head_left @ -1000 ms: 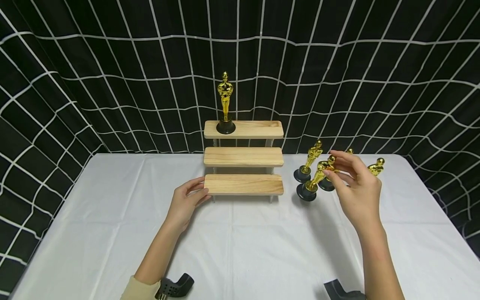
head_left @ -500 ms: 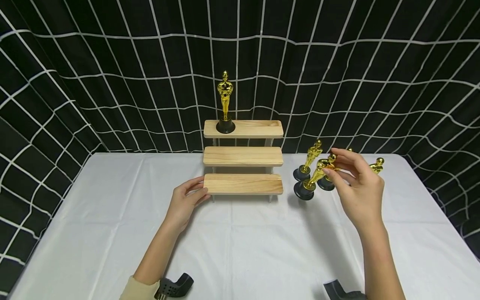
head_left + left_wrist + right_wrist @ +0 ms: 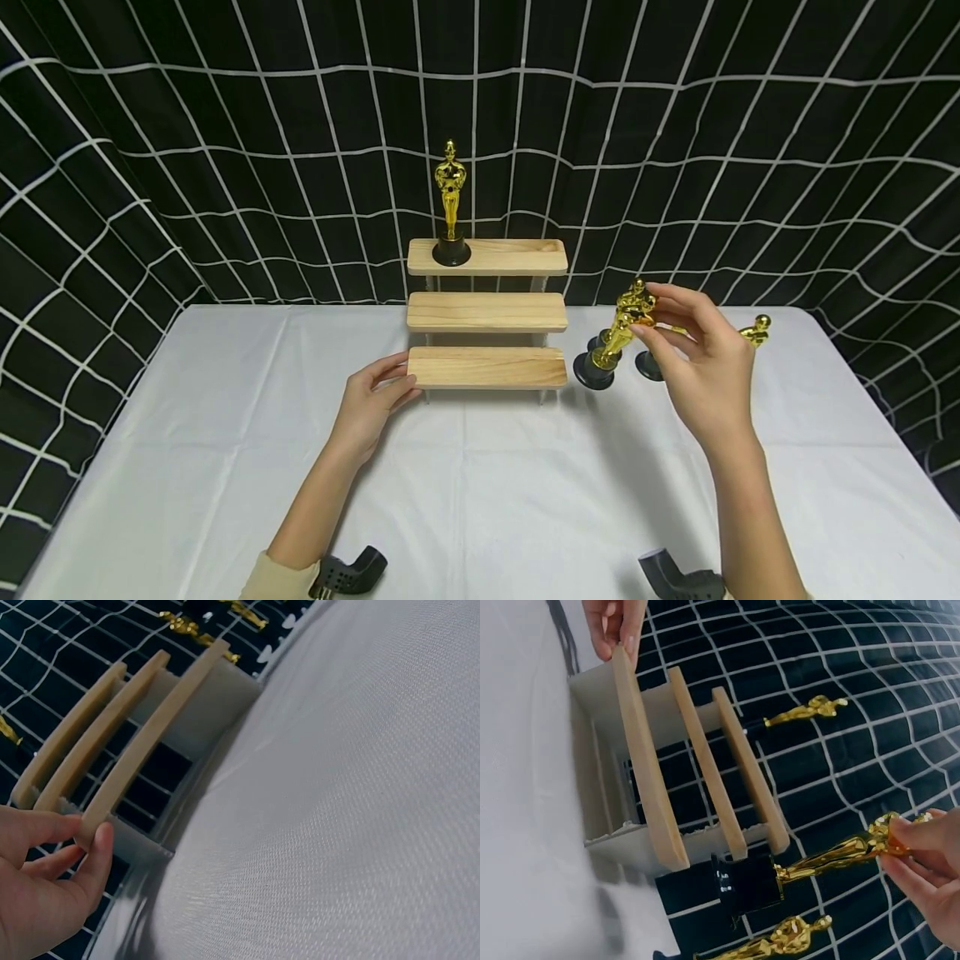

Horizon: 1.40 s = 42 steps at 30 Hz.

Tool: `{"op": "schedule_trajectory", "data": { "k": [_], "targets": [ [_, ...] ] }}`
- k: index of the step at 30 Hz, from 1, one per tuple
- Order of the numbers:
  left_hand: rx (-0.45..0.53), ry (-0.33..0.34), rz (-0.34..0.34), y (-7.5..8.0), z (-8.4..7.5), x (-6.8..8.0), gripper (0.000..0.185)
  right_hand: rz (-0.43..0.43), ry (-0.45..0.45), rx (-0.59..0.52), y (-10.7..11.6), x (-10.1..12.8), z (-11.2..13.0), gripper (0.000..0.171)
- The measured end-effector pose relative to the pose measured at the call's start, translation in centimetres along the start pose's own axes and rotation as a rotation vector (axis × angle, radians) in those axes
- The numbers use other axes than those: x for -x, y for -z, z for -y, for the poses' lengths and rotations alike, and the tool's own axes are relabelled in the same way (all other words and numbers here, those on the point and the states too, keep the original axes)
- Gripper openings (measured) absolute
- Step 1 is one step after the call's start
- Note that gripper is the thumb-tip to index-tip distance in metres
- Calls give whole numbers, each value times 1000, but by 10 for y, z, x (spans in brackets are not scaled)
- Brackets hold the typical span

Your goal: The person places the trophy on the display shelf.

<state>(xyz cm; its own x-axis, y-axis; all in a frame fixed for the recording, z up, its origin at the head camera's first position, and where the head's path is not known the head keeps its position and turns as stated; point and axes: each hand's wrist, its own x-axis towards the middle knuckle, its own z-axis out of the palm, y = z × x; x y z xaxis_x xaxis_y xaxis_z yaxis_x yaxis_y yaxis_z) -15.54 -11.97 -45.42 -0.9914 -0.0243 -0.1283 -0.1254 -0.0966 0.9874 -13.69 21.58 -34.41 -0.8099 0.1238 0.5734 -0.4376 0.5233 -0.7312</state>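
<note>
My right hand (image 3: 705, 358) pinches a gold statuette (image 3: 617, 337) by its upper body, between thumb and fingers. Its round black base (image 3: 746, 883) hangs off the table, tilted to the left in the head view. At the left end of the lowest step of a three-step wooden shelf (image 3: 487, 368), my left hand (image 3: 375, 402) grips the board's edge, thumb on one side and fingers on the other, as the left wrist view shows. Another gold statuette (image 3: 451, 196) stands upright on the top step, toward its left end.
More gold statuettes stand on the white-covered table (image 3: 480, 500) at the right, partly hidden behind the held one and my right hand; one statuette's head (image 3: 759, 327) shows beyond the knuckles. A black curtain (image 3: 300, 167) with white grid lines hangs behind the table.
My right hand has moved a little left and up with the held statuette, away from the statuettes around it. My left hand has stayed on the shelf.
</note>
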Motion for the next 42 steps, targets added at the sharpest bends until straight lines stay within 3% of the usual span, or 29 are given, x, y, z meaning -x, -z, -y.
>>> {"op": "schedule_trajectory", "data": {
  "k": [23,42],
  "targets": [
    [-9,7,4,0,1,0,46,57,93,-13,-11,-29,21,46],
    [17,5,-13,-2,-2,1,45,107,100,14,-21,-56,34,43]
  ]
}}
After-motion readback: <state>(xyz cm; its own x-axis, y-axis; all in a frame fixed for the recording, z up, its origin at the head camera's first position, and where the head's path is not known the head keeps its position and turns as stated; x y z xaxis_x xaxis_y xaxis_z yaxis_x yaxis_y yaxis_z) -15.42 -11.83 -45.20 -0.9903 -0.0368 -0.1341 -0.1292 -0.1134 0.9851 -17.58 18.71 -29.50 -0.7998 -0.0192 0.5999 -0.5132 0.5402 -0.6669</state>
